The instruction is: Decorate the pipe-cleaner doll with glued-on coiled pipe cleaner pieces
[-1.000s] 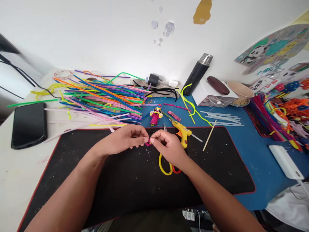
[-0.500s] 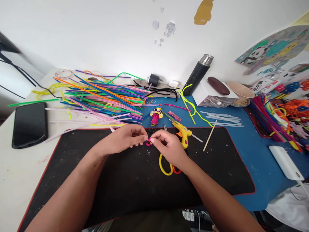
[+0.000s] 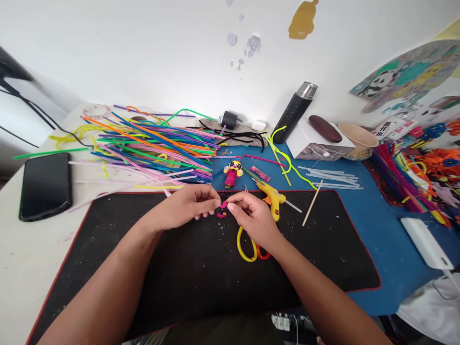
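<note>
Between my two hands is a small magenta piece (image 3: 224, 205), pinched at its left end by my left hand (image 3: 190, 207) and at its right end by my right hand (image 3: 253, 215). Another small curled magenta piece (image 3: 222, 215) lies just below on the black mat (image 3: 215, 278). A little doll (image 3: 232, 173) with a magenta body and yellow sides lies beyond my fingers. Scissors with yellow and red handles (image 3: 247, 247) rest partly under my right hand. Right of them lies a yellow glue gun (image 3: 273, 199).
Colourful pipe cleaners (image 3: 154, 143) are heaped at the back left, near a black phone (image 3: 45, 186). Clear glue sticks (image 3: 334, 177), a wooden stick (image 3: 312, 203), a black flask (image 3: 293, 112) and a white box (image 3: 318, 139) stand or lie to the right.
My right hand has shifted slightly right, away from my left. More of the magenta piece between my fingertips now shows.
</note>
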`<state>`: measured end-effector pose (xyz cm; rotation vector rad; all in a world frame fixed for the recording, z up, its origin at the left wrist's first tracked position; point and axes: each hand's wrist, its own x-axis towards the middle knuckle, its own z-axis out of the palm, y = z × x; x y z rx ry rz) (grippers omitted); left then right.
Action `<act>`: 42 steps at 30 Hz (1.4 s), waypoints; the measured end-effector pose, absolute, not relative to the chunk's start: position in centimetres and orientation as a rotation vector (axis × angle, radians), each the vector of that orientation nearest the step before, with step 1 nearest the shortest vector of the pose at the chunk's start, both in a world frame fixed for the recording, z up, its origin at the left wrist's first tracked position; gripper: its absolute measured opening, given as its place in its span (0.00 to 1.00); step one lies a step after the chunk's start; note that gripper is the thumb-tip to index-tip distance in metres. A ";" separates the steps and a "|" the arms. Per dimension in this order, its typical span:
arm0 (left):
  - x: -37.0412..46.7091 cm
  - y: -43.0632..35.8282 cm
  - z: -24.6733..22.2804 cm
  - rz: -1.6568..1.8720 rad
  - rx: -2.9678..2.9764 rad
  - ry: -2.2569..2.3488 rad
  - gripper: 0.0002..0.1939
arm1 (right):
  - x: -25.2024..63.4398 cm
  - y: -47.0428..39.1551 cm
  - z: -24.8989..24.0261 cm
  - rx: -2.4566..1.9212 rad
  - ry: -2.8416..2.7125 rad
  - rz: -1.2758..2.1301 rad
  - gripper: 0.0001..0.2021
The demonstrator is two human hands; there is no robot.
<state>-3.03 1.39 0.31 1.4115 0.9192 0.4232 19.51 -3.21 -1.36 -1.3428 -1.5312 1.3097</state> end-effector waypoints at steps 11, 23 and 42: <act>-2.9 1.3 0.4 0.419 1.428 0.901 0.23 | 19.3 -3.1 -0.9 -1.368 -1.581 1.296 0.09; -2.9 1.3 0.2 0.393 1.439 0.889 0.16 | 19.3 -3.4 -1.4 -1.365 -1.611 1.284 0.09; -2.5 1.2 0.3 0.399 1.437 0.887 0.20 | 19.2 -3.3 -1.2 -1.363 -1.598 1.270 0.09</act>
